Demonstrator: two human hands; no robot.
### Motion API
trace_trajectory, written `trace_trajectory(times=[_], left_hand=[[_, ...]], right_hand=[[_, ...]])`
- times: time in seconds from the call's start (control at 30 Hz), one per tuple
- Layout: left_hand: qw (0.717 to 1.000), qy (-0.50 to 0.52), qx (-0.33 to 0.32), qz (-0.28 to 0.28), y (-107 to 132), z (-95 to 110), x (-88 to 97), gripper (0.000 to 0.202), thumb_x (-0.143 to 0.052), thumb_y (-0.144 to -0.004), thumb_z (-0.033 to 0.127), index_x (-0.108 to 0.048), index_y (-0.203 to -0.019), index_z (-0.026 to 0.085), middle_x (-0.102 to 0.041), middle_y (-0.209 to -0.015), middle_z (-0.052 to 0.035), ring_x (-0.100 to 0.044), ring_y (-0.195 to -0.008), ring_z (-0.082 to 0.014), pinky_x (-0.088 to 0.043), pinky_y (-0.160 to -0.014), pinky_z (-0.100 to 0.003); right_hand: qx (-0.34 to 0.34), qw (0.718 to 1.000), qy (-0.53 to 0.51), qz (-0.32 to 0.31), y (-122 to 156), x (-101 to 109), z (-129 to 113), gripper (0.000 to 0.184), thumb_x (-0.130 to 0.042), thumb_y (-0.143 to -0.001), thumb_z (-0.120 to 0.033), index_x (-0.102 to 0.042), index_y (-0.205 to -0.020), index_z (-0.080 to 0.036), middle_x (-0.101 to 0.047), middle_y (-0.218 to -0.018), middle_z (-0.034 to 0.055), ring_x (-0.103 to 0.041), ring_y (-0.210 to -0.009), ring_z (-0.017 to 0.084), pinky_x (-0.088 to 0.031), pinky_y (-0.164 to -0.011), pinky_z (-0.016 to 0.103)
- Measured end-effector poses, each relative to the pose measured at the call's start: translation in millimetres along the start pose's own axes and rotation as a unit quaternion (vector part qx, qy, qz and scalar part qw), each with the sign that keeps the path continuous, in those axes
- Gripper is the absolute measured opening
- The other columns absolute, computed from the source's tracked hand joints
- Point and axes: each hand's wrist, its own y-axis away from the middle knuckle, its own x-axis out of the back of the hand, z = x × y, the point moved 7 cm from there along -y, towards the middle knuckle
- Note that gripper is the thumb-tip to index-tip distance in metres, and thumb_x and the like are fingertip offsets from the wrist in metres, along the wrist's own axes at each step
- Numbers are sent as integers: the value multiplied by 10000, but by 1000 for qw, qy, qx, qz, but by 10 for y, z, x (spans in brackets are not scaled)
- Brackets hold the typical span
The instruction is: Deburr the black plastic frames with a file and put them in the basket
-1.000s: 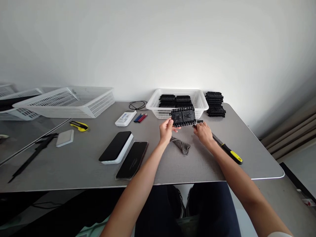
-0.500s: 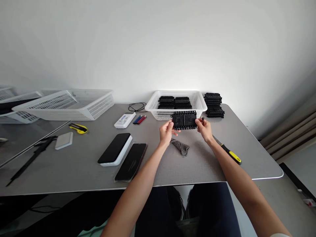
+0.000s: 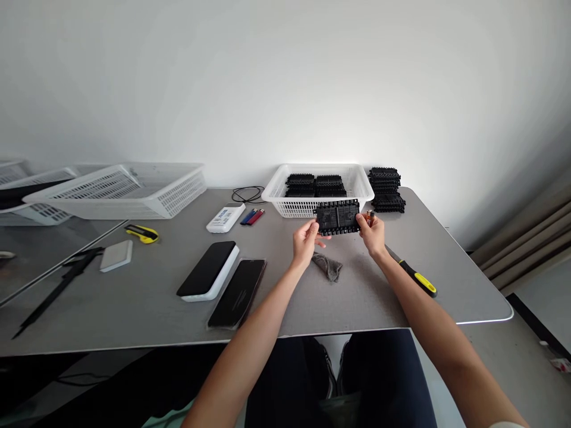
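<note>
Small assembly workshop: grey worktable (image 3: 134,309), white parts baskets (image 3: 361,189), utility knife (image 3: 143,233)

Grey table (image 3: 357,297) carries white basket (image 3: 285,205), phones (image 3: 207,268), cloth (image 3: 329,266).

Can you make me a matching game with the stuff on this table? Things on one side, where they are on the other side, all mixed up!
Things
1. black part
2. grey cloth
3. screwdriver
4. yellow knife

Places
A. lying on the table just right of the right wrist
B. held up between the left hand and the right hand
C. far to the left, in front of the big white basket
D. lying on the table just below the two hands

Pairs: 1-B, 2-D, 3-A, 4-C
</note>
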Motion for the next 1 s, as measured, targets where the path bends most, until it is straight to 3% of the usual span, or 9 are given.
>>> trace_trajectory(times=[0.13, 0.37, 0.8, 1.0], left_hand=[[1000, 6, -1, -16, -1, -11, -17, 640, -664, -775, 576, -629, -1212, 110, -707, -953, -123, -715, -625, -179, -531, -449, -220], [1000, 9, -19, 21, -36, -79, 63, 648, -721, -718, 566, -683, -1165, 98, -678, -798, -47, -582, -533, -86, -574, -495, -251], [999, -5, -15, 29, -43, -92, 84, 665, -723, -716, 566, -672, -1200, 113, -730, -935, -97, -611, -547, -94, -574, -494, -247], [1000, -5, -17, 18, -38, -40, 48, 663, -714, -724, 570, -668, -1214, 126, -735, -975, -128, -669, -575, -130, -507, -434, -206]], right_hand=[[1, 1000, 7, 6, 34, 1, -12, 445, -614, -760, -608, -587, -782, -165, -433, -578, -44, -377, -522, 100, -319, -484, 236], [4, 1000, 17, 11, 66, 4, -54, 407, -602, -782, -581, -562, -766, -175, -402, -589, -49, -361, -529, 101, -316, -489, 242], [12, 999, 36, -6, 77, -9, -85, 388, -577, -803, -568, -535, -737, -188, -347, -582, -55, -318, -527, 102, -283, -483, 245], [17, 999, 43, -6, 75, -10, -75, 381, -566, -809, -567, -532, -747, -192, -359, -583, -52, -322, -533, 108, -280, -490, 249]])
